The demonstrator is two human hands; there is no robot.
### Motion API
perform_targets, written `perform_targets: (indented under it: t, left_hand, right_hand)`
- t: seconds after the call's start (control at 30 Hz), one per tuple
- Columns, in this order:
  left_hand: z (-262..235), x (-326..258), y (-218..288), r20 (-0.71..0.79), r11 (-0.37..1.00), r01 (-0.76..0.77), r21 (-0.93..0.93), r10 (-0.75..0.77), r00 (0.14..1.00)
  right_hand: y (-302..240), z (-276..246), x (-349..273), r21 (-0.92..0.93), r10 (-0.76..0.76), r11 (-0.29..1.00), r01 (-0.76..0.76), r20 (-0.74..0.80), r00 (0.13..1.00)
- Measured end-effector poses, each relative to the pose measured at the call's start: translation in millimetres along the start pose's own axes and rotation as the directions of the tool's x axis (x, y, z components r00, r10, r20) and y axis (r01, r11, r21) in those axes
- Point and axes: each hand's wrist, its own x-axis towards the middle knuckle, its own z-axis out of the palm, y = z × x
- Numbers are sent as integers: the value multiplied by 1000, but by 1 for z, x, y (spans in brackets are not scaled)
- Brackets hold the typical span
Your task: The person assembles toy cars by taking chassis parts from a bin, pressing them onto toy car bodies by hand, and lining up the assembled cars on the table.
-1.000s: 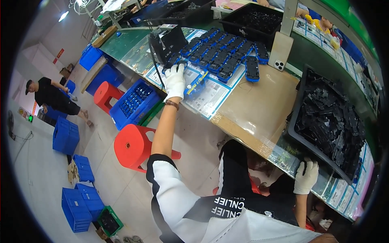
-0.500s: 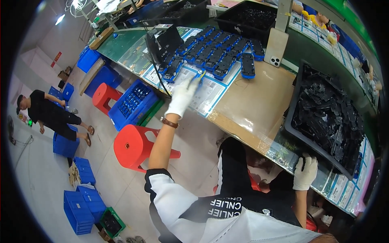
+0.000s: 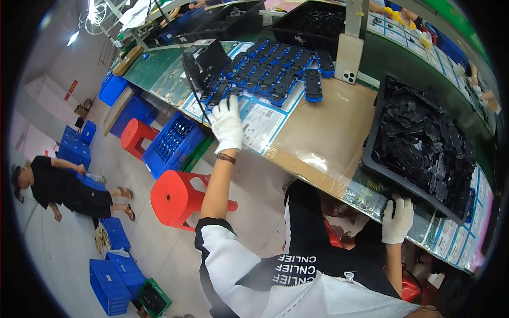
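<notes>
My left hand [image 3: 228, 126], in a white glove, reaches over the table with its fingers spread. Its fingertips are at the near left end of a group of black-and-blue toy car bases [image 3: 268, 71], laid side by side in rows. Whether it touches the nearest one is hard to see. One single car base [image 3: 313, 86] lies a little apart at the right of the group. At the table's front edge rests my right hand [image 3: 397, 220], also gloved, fingers curled. A dark strip shows between its thumb and fingers, too small to name.
A black tray [image 3: 411, 190] heaped with black plastic parts stands at the right. A phone [image 3: 349, 59] leans on a post behind brown board [image 3: 323, 127]. A black open box [image 3: 207, 66] stands left of the car bases. Red stools [image 3: 175, 200] and a blue crate [image 3: 172, 143] are left.
My left hand has moved left, from beside a small yellow-and-blue thing to the left end of the car bases. That thing no longer shows. My right hand stays at the edge.
</notes>
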Motion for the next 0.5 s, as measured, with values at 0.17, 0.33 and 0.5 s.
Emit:
perform_targets:
  t: [0.17,0.33,0.5]
  left_hand:
    - [8,10,-6,63,999,32,36,-34,997]
    - [-21,19,42,-132,998,-62,-10,60,990]
    - [-70,41,144,-102,809,-326,-490,318,943]
  right_hand:
    - [-5,-2,3,23,-3,1000,4,-19,1000]
    - [-2,0,5,25,-14,1000,15,-35,999]
    - [1,-3,3,20,-6,1000,6,-34,999]
